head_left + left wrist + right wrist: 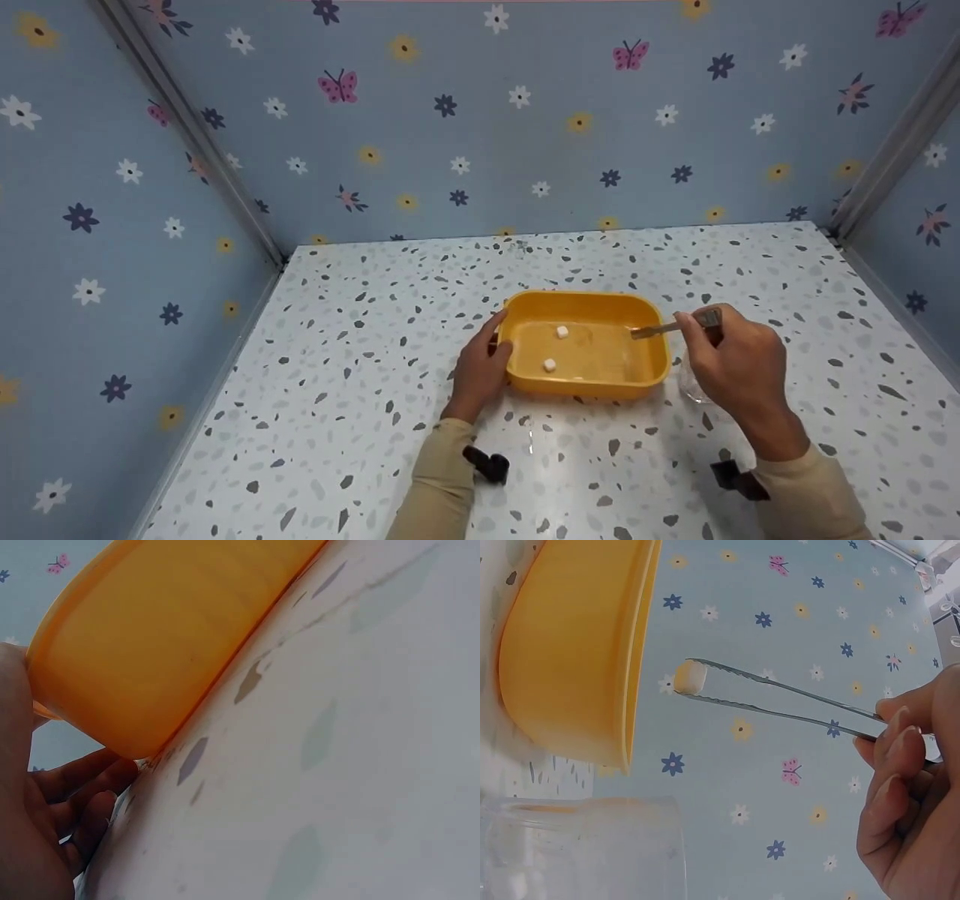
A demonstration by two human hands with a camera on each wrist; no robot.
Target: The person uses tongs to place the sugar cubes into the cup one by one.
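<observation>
In the head view a yellow rectangular tub (581,388) stands on the speckled table with two small white cubes (562,331) on its floor. My left hand (480,367) grips the tub's left end, thumb at the rim. Metal tongs (656,330) are pinched in my right hand (739,364), their tips over the tub's right side. Between the tong tips, in the right wrist view, a rounded white piece (691,678) is held just beyond the tub's rim. A clear plastic cup (630,847) stands right of the tub, partly hidden under my right hand in the head view.
The speckled white table (360,360) is bounded by blue flower-patterned panels (487,150) behind and at both sides. Whitish contents (525,881) show blurred through the cup's wall. Black straps (487,463) sit at both wrists.
</observation>
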